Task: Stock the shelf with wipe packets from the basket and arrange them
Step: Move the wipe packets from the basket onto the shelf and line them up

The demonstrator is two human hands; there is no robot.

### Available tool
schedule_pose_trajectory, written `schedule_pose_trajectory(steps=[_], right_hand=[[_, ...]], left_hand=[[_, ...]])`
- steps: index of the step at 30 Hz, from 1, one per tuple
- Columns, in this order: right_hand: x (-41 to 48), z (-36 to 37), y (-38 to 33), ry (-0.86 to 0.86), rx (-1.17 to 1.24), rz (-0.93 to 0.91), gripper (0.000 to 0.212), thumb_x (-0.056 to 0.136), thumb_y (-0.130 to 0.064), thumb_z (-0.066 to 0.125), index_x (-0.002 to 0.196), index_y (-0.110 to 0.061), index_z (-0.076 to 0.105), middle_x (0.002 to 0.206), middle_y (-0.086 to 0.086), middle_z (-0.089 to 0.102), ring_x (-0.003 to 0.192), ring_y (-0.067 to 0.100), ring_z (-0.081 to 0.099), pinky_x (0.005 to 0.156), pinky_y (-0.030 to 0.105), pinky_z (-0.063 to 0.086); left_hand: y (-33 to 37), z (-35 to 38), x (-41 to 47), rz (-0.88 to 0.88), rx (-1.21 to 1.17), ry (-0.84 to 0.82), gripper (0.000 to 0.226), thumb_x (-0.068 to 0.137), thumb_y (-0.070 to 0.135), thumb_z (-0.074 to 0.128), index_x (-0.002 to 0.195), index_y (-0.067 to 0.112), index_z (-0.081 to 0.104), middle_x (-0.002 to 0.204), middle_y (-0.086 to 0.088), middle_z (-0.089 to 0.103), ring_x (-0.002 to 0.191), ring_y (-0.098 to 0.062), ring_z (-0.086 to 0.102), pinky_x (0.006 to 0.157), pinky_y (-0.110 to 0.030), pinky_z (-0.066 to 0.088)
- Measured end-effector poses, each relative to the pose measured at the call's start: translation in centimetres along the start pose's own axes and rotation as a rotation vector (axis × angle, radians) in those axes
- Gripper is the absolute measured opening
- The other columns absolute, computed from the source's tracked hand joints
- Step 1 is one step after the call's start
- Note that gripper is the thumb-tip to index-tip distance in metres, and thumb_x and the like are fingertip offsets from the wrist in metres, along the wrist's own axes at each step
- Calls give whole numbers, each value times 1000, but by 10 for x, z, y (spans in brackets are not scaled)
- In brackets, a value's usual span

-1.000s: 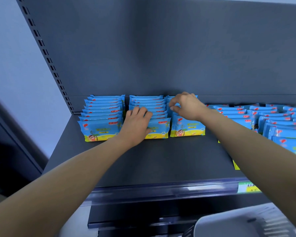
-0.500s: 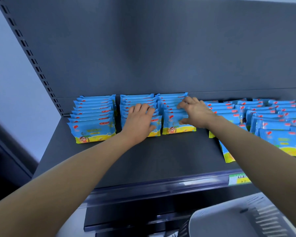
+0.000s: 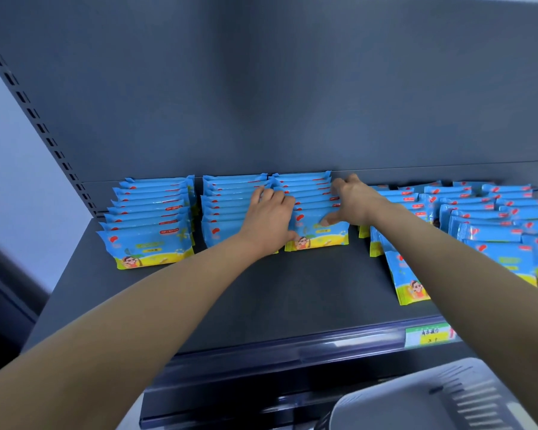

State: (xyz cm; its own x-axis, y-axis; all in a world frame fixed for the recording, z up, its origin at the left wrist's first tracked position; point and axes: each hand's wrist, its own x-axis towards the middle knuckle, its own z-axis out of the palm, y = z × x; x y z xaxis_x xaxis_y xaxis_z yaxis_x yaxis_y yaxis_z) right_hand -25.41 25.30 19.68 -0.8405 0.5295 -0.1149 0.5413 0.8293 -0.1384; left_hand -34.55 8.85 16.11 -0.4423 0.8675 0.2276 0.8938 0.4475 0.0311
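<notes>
Blue and yellow wipe packets stand in rows on the dark shelf. The left row stands apart. My left hand rests flat over the gap between the second row and the third row, its thumb against the third row's front packet. My right hand presses the right side of the third row, thumb on the front packet's face and fingers reaching toward the back. Neither hand lifts a packet.
More packets stand in looser rows at the right, and some packets lean forward near my right forearm. A green price label sits on the shelf's front rail. The grey basket is below at the lower right.
My left hand slid right from the second row toward the third. My right hand moved from the top of the third row to its right side. The third row looks tighter.
</notes>
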Motion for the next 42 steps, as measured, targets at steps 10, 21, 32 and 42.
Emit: schedule_pose_trajectory(steps=[10,21,32,42], right_hand=[[1,-4,9,15,5,-55,64,68,-38,82,115,-8,50,123,8,39,103,27,53,87,35,46],[-1,6,15,52,-91,-143,64,69,-36,80,118,-11,48,123,4,36,101,28,54,85,40,49],[-7,7,18,123,-338,-188,72,76,-54,66,131,-16,41,128,5,44,119,24,41,98,35,32],[-61,-15,16,187,-397,-102,64,86,-43,60,139,-15,39,134,7,44,125,27,37,100,37,30]], left_hand=[[10,7,17,-18,-42,41,55,80,50,61,120,14,51,121,-2,52,120,-22,40,115,-36,7],[25,19,25,-35,139,61,59,81,48,61,120,8,43,118,-8,48,118,-27,41,116,-43,8],[19,9,15,17,120,41,60,80,47,62,123,12,42,122,-6,47,118,-26,39,115,-42,13],[26,-29,-14,187,-9,140,48,83,35,63,119,8,48,116,-8,48,113,-28,39,103,-33,20]])
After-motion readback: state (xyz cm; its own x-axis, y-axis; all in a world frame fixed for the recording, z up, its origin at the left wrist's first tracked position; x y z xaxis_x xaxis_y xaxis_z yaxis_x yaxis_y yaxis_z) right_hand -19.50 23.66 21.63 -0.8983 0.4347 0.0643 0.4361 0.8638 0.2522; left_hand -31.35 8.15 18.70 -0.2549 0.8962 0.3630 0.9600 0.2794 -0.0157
